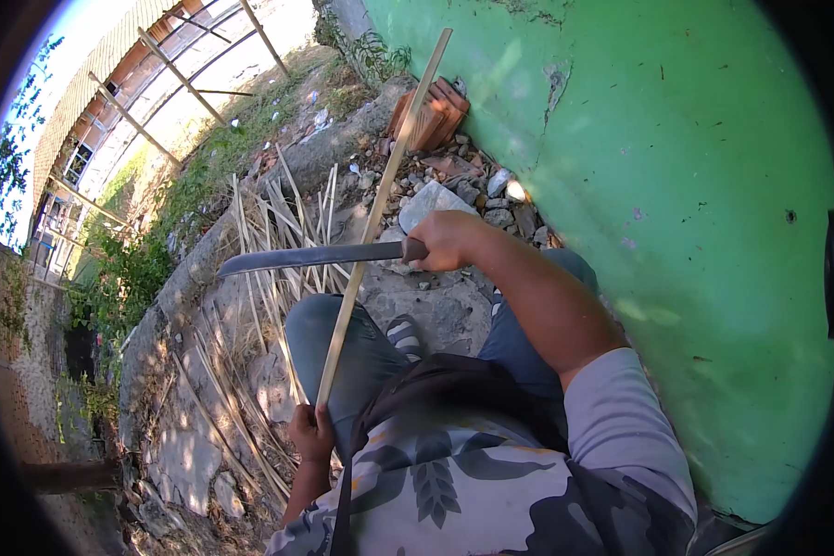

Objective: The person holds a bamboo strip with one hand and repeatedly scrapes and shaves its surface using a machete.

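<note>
Out in front of the knees, the right hand (447,239) is clenched round the handle of a machete (313,258), whose long dark blade juts leftward from the fist. Just beyond the knuckles that blade crosses a pale wooden strip (385,193); whether its edge bites into the wood or merely lies against it, I cannot tell. Nearer the body, the left hand (312,432) pinches the strip's lower end between thumb and fingers. Should the blade skid along the strip, it could run down toward those fingers or into the left leg (371,347) close beneath; a loose pinch or a twisting strip would be the likeliest cause. From the left hand the strip slants up and away, passing just left of the right hand and ending well beyond it. Further out, past the blade and left of the right hand, more strips (273,222) lie heaped on the ground. Ahead of that hand are rubble (497,199) and clay bricks (431,116), with a green wall (686,195) to its right.
</note>
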Demonstrator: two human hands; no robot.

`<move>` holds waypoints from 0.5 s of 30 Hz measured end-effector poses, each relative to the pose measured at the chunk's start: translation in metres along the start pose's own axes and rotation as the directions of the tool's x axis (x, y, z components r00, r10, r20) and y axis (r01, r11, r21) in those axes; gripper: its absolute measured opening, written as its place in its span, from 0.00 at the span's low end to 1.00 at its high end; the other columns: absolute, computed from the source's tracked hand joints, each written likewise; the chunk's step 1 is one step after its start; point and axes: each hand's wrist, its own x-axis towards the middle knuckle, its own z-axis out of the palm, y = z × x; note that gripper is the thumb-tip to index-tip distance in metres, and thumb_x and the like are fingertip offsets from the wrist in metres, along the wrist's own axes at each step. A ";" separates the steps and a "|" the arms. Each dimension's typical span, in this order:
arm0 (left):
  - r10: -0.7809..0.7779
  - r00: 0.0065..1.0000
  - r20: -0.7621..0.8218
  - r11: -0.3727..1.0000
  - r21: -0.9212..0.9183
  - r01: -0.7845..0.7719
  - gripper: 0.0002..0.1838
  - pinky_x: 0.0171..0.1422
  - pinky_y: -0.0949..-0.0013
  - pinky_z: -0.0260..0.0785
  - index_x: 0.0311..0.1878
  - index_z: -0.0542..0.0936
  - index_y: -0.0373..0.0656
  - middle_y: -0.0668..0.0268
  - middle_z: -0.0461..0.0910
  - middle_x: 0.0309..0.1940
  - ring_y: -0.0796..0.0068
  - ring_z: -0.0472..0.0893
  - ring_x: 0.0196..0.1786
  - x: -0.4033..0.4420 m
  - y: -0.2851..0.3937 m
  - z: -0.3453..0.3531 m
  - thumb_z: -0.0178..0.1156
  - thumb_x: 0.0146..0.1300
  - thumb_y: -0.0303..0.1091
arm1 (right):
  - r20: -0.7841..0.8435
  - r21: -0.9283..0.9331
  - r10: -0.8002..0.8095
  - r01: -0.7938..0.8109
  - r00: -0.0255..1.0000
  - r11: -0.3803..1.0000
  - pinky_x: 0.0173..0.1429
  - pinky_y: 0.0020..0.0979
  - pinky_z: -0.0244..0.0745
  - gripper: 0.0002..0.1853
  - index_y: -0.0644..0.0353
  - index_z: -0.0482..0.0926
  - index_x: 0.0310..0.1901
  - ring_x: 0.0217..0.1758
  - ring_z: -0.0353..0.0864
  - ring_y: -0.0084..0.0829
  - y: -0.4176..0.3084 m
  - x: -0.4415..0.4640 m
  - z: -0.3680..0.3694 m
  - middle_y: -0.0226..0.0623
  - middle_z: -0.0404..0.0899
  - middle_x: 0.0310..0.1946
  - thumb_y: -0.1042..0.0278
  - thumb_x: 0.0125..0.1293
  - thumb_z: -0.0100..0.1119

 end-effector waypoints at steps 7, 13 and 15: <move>0.006 1.000 0.020 0.999 -0.046 -0.006 0.20 0.25 0.63 0.59 0.27 0.71 0.40 0.63 0.70 0.15 0.73 0.68 0.19 0.001 -0.012 0.004 0.66 0.70 0.40 | -0.025 -0.111 -0.061 0.057 0.998 0.992 0.50 0.44 0.80 0.13 0.47 0.88 0.43 0.46 0.88 0.43 -0.008 -0.006 -0.011 0.38 0.88 0.40 0.54 0.58 0.68; -0.052 0.997 0.063 0.994 -0.092 0.058 0.19 0.25 0.64 0.59 0.27 0.72 0.40 0.63 0.70 0.16 0.73 0.68 0.19 0.000 -0.005 0.000 0.65 0.70 0.40 | -0.064 -0.004 0.058 -0.058 0.996 0.998 0.49 0.43 0.80 0.12 0.48 0.87 0.42 0.46 0.88 0.45 0.022 0.006 -0.007 0.40 0.88 0.39 0.55 0.58 0.68; -0.050 0.997 0.057 0.997 -0.055 0.053 0.19 0.26 0.64 0.59 0.27 0.72 0.40 0.63 0.70 0.16 0.72 0.68 0.19 -0.002 -0.008 -0.001 0.65 0.70 0.40 | -0.092 -0.007 0.077 -0.078 0.993 0.997 0.49 0.43 0.80 0.13 0.48 0.87 0.43 0.46 0.88 0.44 0.022 0.008 -0.006 0.40 0.88 0.40 0.55 0.59 0.67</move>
